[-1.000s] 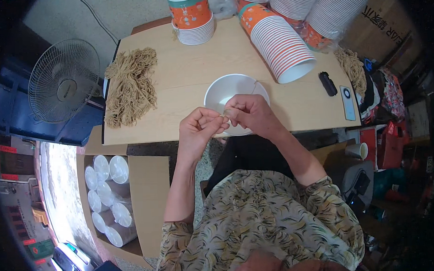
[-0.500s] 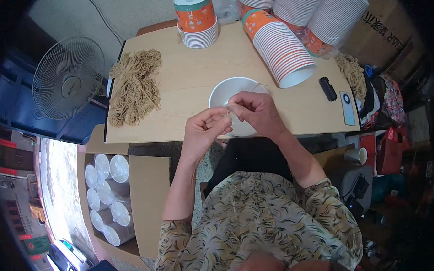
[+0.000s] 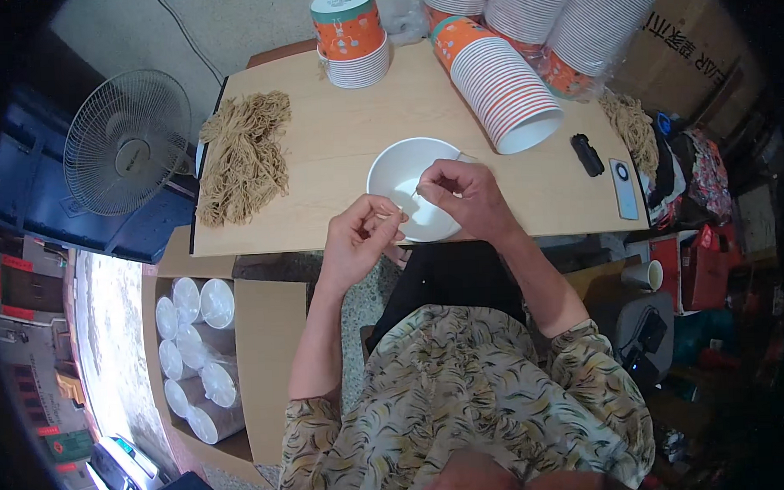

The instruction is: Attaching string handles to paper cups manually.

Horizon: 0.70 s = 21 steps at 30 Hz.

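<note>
A white bowl [image 3: 389, 172] stands at the table's front edge, and both hands are held over it. My right hand [image 3: 464, 199] is closed in a pinch, with a thin brownish strand poking from its fingertips. Across a small gap, my left hand [image 3: 361, 237] pinches thumb against fingers at the bowl's near-left side. What sits in that pinch is too small to name. Behind my right hand, a thin light stick-like piece [image 3: 467, 158] shows at the bowl's rim.
A heap of tan knotted cords [image 3: 247, 164] lies on the table's left. Stacked orange-and-white paper tubs [image 3: 503, 86] lie at the back right, others [image 3: 348, 39] stand at the back. A black object [image 3: 587, 155] and a phone [image 3: 623, 189] are at right. A fan [image 3: 130, 150] stands left.
My hands have drawn apart from touching fingertips, the left moving slightly left and down. A thin strand now shows at my right fingertips. The view has shifted slightly.
</note>
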Tool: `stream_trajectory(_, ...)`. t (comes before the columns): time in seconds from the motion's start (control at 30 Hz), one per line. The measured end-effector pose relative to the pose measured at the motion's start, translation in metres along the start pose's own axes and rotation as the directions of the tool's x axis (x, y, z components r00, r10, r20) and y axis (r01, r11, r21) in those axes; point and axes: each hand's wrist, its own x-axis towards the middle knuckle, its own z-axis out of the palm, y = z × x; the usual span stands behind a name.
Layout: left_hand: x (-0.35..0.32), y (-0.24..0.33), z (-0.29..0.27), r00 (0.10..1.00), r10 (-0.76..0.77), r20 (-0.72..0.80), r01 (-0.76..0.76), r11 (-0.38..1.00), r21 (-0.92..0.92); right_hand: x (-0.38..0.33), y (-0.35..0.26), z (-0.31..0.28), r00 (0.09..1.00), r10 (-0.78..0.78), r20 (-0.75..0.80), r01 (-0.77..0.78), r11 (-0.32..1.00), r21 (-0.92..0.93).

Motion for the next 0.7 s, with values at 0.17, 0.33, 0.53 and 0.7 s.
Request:
stream_trajectory(0.17,0.002,-0.003,0.003,0.998,0.023,-0.057,-0.028,0.996,-0.086,-0.004,-0.001,0.006,1.0,0.001,0.003,-0.001,0.998,0.064)
stream_trajectory(0.33,0.001,-0.012,-0.005,0.994,0.058,-0.096,-0.064,0.996,-0.065,-0.005,0.0,0.003,0.996,-0.064,-0.061,0.066,0.997,0.032)
stream_trajectory(0.53,-0.006,-0.023,-0.021,0.933,0.351,-0.083,-0.324,0.917,0.231,-0.004,0.004,-0.013,0.96,0.06,-0.273,0.029,0.95,0.31)
stream_trajectory(0.7,-0.008,-0.016,-0.016,0.967,0.253,-0.04,-0.228,0.919,0.321,-0.001,0.016,-0.02,0.949,0.131,-0.288,0.067,0.806,0.587)
